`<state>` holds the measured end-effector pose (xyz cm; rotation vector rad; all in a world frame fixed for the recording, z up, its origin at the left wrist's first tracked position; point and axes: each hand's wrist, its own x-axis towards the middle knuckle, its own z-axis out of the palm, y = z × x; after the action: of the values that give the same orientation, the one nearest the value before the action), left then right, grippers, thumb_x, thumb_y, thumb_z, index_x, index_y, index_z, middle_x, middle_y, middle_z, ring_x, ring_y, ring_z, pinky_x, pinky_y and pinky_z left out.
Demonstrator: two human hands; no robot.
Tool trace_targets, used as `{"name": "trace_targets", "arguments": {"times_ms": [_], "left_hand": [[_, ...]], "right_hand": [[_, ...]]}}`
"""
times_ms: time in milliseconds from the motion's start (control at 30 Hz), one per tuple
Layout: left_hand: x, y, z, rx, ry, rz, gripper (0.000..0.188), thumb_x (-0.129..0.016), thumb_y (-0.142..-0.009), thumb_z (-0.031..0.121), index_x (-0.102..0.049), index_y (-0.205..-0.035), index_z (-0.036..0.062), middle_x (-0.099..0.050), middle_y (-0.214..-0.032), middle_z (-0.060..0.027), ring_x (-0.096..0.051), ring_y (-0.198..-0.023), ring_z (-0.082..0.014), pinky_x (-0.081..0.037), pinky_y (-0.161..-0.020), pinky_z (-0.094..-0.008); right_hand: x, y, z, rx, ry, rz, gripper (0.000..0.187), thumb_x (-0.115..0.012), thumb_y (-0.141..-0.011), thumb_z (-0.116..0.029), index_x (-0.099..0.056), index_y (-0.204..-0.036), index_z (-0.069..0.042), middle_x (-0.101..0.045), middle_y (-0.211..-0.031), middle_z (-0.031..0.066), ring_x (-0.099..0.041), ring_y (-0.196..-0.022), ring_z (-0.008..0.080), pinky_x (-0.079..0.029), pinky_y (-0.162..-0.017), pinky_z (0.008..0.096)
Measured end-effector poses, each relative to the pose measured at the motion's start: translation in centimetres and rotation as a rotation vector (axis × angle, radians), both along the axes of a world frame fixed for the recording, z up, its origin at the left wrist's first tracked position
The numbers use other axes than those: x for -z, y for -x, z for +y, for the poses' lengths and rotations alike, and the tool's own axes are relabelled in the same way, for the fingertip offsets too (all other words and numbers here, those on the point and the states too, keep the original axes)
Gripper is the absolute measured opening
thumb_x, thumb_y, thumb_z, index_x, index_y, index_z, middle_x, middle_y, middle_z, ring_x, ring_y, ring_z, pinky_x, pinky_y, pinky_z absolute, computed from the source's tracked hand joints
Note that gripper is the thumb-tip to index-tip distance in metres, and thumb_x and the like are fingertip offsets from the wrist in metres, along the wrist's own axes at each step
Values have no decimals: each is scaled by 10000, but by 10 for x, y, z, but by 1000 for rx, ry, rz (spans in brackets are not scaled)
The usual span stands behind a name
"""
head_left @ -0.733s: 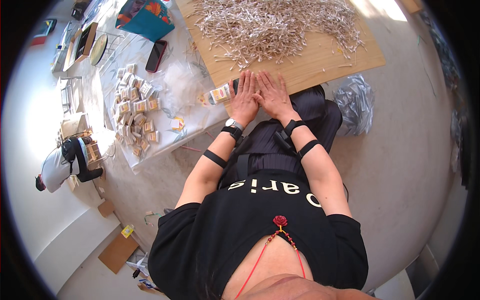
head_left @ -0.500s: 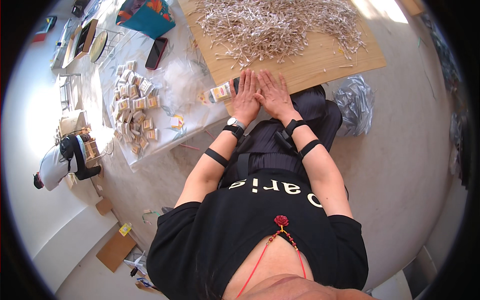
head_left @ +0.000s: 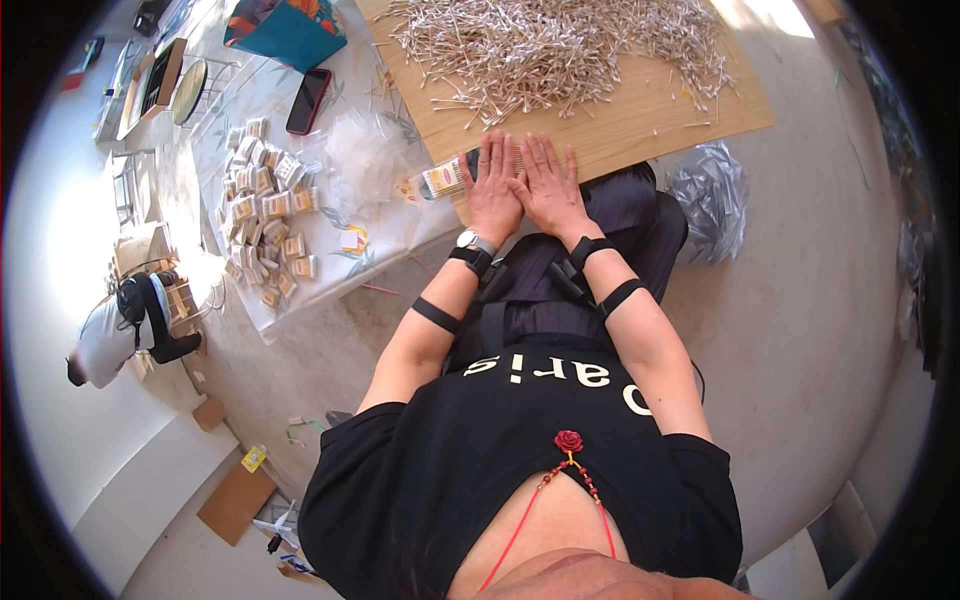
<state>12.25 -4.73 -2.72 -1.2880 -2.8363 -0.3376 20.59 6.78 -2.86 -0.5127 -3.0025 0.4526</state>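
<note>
Both palms lie side by side on the near edge of a wooden board (head_left: 620, 130). My left hand (head_left: 493, 198) is flat with its fingers stretched out, over a small clear packet (head_left: 441, 182) with a yellow and white label. A row of cotton swabs (head_left: 518, 160) shows in the gap between the hands; how far it runs under them is hidden. My right hand (head_left: 552, 195) is also flat, its thumb touching the left hand and its fingers pointing away from me. Beyond the fingertips spreads a big loose heap of cotton swabs (head_left: 530, 55).
A cloth-covered table (head_left: 375, 245) stands at left, bearing many filled swab packets (head_left: 262, 205), loose clear bags (head_left: 365, 165), a phone (head_left: 309, 101) and a teal bag (head_left: 290, 35). A silvery plastic sack (head_left: 708, 200) sits right of my knees. Another person (head_left: 115, 325) bends over at far left.
Both hands stay flat at nearly the same spot on the board. The view has shifted slightly; the packet by my left hand looks unchanged.
</note>
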Motion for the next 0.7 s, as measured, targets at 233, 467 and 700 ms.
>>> {"name": "trace_targets", "arguments": {"times_ms": [233,467,700], "left_hand": [[-26,12,-49,-104,-84,-84,756,-498,-1086,384,-199,-1692,46,-198,-1773,-125,-81,-1657,-294,70,-1292,-557],[-7,11,-90,-218,-122,-115,744,-448,-1108,397,-172,-1693,31,-118,-1787,-143,-19,-1657,-340,74,-1286,-570],[-4,9,-80,-209,-124,-133,730,-421,-1121,405,-168,-1693,28,-95,-1785,-170,2,-1655,-350,75,-1286,-565]], "right_hand": [[-2,-2,0,2,-60,-14,813,-318,-1088,-630,-247,-1691,-89,-157,-1786,46,-25,-1657,262,52,-1313,575],[-5,5,-5,-13,-45,-55,816,-374,-1080,-605,-229,-1696,-90,-146,-1789,40,-13,-1659,248,40,-1321,551],[-8,29,-25,-103,-65,-88,812,-390,-1078,-589,-227,-1694,-85,-177,-1782,59,-49,-1659,258,19,-1321,544]]}}
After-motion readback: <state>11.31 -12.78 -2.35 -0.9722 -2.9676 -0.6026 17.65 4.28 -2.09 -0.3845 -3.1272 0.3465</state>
